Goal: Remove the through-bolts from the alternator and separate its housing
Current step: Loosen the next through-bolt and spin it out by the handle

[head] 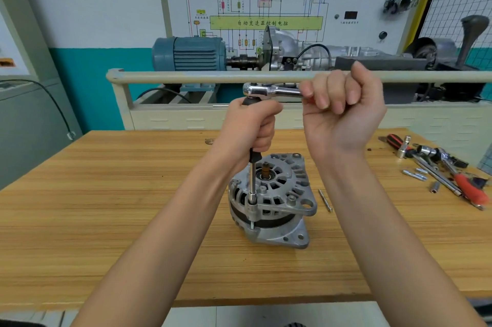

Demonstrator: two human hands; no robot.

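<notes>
Over workbench (106,193), fists (250,126) on ratchet (269,90)

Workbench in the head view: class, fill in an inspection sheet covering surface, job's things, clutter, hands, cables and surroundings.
Surface: light wooden bench top, streaky grain.
Job's things: silver cast-aluminium alternator standing shaft-up; chrome ratchet with long extension bar, socket seated on a through-bolt at the housing's edge.
Clutter: loose slim metal bolt right of the alternator; pile of chrome and red-handled tools at the far right.
Hands: left hand grips the extension's black collar; right hand grips the ratchet handle.
Cables: black cable at left.
Surroundings: blue-grey electric motor, wiring-diagram panel.
</notes>
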